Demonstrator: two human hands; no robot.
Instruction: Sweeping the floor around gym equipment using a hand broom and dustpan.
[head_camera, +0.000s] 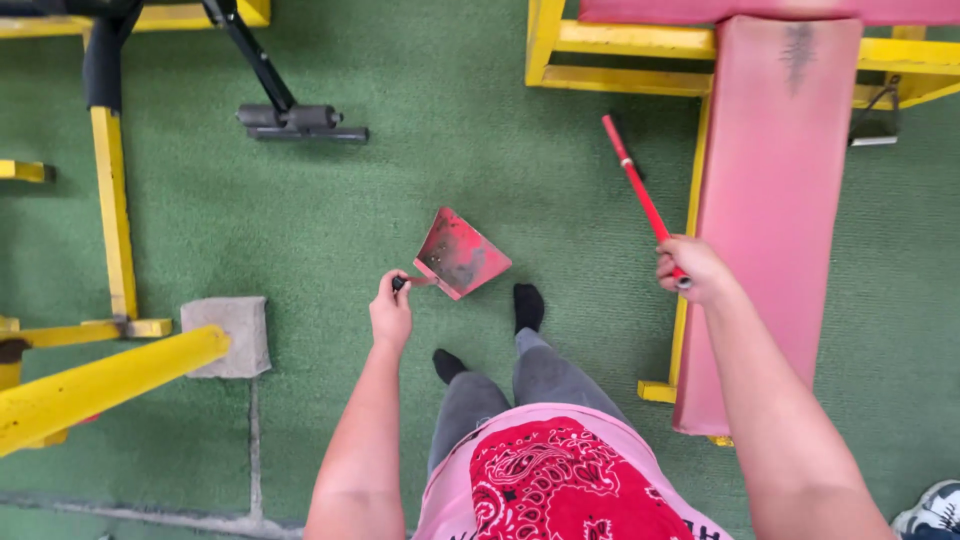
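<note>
dirt could have slid out of the dusty red metal dustpan (462, 254), because it hung tilted in the air above the green carpet floor (300, 220) and did not lie flat. the left hand (391, 312) had its fingers closed tight round the dustpan's short dark handle, just in front of the two feet in black socks (527, 305). the right hand (692, 268) had its fingers wrapped round the top of a long thin red stick (640, 192), which looked like a broom handle; its far end could not be seen well. that stick pointed away toward the yellow metal frame (620, 40) and ran close beside the long pink padded bench (770, 200), so a quick swing might have knocked it against them. the grey stone block (228, 335) and the thick yellow bar (100, 385) lay near the left arm, and a step that way could have meant a trip or a stubbed toe in socks.
</note>
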